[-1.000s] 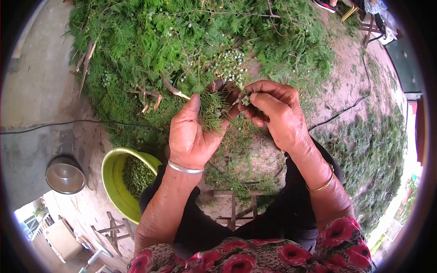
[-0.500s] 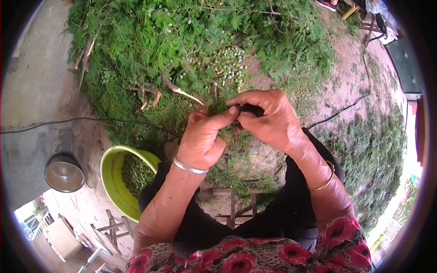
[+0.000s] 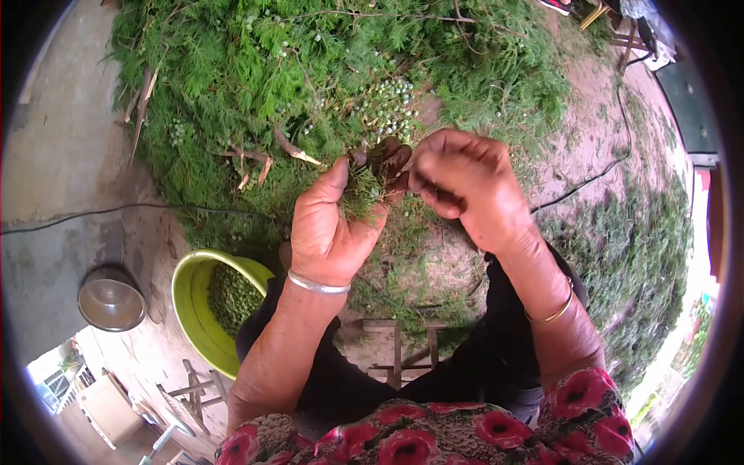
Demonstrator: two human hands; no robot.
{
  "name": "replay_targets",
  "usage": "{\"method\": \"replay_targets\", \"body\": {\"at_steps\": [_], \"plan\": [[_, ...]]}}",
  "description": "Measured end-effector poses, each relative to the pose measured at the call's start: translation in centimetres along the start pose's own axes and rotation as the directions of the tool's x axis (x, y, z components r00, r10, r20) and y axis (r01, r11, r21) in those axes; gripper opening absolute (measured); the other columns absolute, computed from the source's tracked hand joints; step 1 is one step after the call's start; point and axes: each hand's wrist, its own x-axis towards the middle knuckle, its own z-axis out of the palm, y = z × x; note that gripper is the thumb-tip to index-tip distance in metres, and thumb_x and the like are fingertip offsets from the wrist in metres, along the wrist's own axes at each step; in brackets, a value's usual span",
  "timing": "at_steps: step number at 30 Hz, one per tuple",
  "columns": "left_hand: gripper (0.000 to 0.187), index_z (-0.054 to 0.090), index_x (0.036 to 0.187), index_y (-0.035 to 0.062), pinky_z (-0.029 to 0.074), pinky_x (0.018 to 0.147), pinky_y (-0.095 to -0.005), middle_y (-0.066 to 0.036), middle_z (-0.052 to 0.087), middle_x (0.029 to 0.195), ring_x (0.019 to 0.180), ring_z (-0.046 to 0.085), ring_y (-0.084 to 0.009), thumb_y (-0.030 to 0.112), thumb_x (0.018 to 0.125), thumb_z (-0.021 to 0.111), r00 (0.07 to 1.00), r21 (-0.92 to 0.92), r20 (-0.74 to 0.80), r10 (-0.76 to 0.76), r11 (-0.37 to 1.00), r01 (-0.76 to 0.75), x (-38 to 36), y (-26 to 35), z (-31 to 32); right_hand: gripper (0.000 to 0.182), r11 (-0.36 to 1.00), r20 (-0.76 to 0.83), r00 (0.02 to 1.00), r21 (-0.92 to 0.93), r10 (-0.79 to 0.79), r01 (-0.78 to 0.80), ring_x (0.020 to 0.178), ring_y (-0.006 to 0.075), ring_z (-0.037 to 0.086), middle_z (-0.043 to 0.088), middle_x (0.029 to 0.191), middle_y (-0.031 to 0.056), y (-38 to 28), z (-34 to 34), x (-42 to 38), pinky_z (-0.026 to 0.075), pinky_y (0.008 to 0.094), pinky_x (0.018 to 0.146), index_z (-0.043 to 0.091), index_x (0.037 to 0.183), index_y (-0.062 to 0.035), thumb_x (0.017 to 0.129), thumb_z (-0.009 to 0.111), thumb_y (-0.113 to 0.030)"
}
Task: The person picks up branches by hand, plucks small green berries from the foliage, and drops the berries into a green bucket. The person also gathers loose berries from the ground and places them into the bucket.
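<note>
My left hand, wearing a silver bangle, is palm up with its fingers curled around a small green conifer sprig. The sprig's feathery leaves lie across the palm and fingers. Just to the right, my right hand is held close to the left fingertips, its own fingers bent inward and slightly blurred. Whatever sits between those fingers is hidden. Beyond both hands lies a large heap of cut conifer branches, with a patch of small pale green berries among them.
A yellow-green bucket partly filled with green berries stands left of my legs. Farther left is a metal bowl. A black cable crosses the ground. Loose greenery covers the right side; a wooden stool stands lower left.
My left hand has turned palm up, bringing the sprig into view. The right hand has moved slightly right, apart from the left thumb it was beside.
</note>
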Motion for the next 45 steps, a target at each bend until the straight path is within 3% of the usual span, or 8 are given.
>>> {"method": "replay_targets", "body": {"at_steps": [2, 6, 8, 22, 30, 39, 42, 45], "plan": [[0.03, 0.049, 0.114, -0.0074, 0.04, 0.1, -0.049, -0.024, 0.054, 0.117, 0.111, 0.052, -0.0346, 0.015, 0.094, 0.044, 1.0, -0.069, 0.025, 0.0, 0.998, 0.002, -0.1, -0.1, 0.1, 0.01, 0.796, 0.093, 0.942, -0.512, -0.322, 0.322, 0.068, 0.0055, 0.056, 0.064, 0.073, 0.0038, 1.3, 0.5, 0.1, 0.045, 0.0209, 0.057, 0.062, 0.083, 0.0043, 0.075, 0.063, -0.002], [0.033, 0.049, 0.114, -0.0066, 0.038, 0.101, -0.0476, -0.022, 0.053, 0.121, 0.114, 0.05, -0.0337, 0.019, 0.095, 0.042, 1.0, 0.031, -0.031, 0.003, 1.0, -0.002, -0.1, -0.8, 0.5, 0.017, 0.781, 0.033, 0.955, -0.567, -0.294, 0.261, 0.068, 0.0096, 0.06, 0.063, 0.072, 0.0078, 3.0, 1.6, -0.1, 0.047, 0.0279, 0.059, 0.06, 0.085, 0.004, 0.07, 0.067, -0.003], [0.034, 0.049, 0.115, -0.0063, 0.037, 0.103, -0.0476, -0.022, 0.052, 0.122, 0.115, 0.049, -0.0338, 0.02, 0.095, 0.042, 1.0, 0.066, -0.015, -0.006, 0.998, 0.007, -0.1, -0.9, 0.4, 0.018, 0.455, 0.142, 0.825, -0.777, -0.547, 0.435, 0.068, 0.0111, 0.059, 0.06, 0.071, 0.009, 4.0, 1.4, 0.1, 0.047, 0.029, 0.058, 0.059, 0.084, 0.0037, 0.07, 0.067, -0.003], [0.04, 0.042, 0.123, -0.0071, 0.033, 0.105, -0.0489, -0.025, 0.043, 0.13, 0.124, 0.039, -0.0367, 0.02, 0.094, 0.045, 0.991, -0.027, 0.133, -0.004, 1.0, 0.008, -0.1, 0.4, 0.8, 0.014, 0.991, -0.043, 0.999, 0.135, 0.031, -0.025, 0.055, 0.0054, 0.047, 0.056, 0.068, 0.0023, 0.9, 0.7, -0.1, 0.035, 0.0199, 0.049, 0.059, 0.086, 0.003, 0.073, 0.059, -0.002], [0.042, 0.041, 0.125, -0.0078, 0.035, 0.103, -0.0503, -0.026, 0.045, 0.129, 0.122, 0.042, -0.0364, 0.019, 0.093, 0.047, 0.999, 0.111, 0.026, 0.048, 0.993, -0.051, 0.1, -0.2, 0.3, 0.015, 0.741, -0.144, 0.881, -0.61, -0.451, 0.28, 0.055, 0.0182, 0.058, 0.061, 0.066, 0.0129, 3.0, 0.4, 0.8, 0.046, 0.0308, 0.051, 0.06, 0.079, 0.0052, 0.07, 0.066, -0.005], [0.038, 0.044, 0.122, -0.0083, 0.041, 0.1, -0.042, -0.023, 0.053, 0.12, 0.114, 0.052, -0.0317, 0.018, 0.094, 0.044, 1.0, 0.28, 0.021, 0.022, 0.96, -0.027, -0.3, -0.2, 0.7, 0.016, 0.515, -0.045, 0.865, -0.818, -0.5, 0.256, 0.053, 0.0287, 0.06, 0.06, 0.058, 0.0164, 3.4, -0.4, 1.1, 0.046, 0.0351, 0.052, 0.058, 0.066, 0.0058, 0.072, 0.061, -0.009], [0.035, 0.045, 0.121, -0.0074, 0.048, 0.092, -0.0434, -0.021, 0.055, 0.116, 0.103, 0.057, -0.0304, 0.014, 0.093, 0.048, 1.0, 0.241, 0.023, 0.016, 0.97, -0.021, -0.1, 1.1, -0.8, 0.017, 0.988, -0.147, 0.989, -0.156, -0.034, 0.011, 0.049, 0.0124, 0.051, 0.056, 0.056, 0.004, 1.3, -0.4, 0.5, 0.039, 0.0255, 0.046, 0.06, 0.066, 0.0045, 0.076, 0.057, -0.009], [0.035, 0.046, 0.121, -0.0058, 0.053, 0.081, -0.0433, -0.021, 0.057, 0.109, 0.093, 0.06, -0.0278, 0.011, 0.091, 0.052, 0.999, 0.365, -0.017, 0.036, 0.931, -0.027, -1.1, 1.9, -1.5, 0.016, 0.996, -0.186, 0.981, 0.065, -0.051, 0.064, 0.054, 0.0144, 0.051, 0.058, 0.069, 0.0104, 0.7, -1.4, 0.3, 0.036, 0.0229, 0.045, 0.057, 0.086, 0.0035, 0.08, 0.054, -0.011]]}}
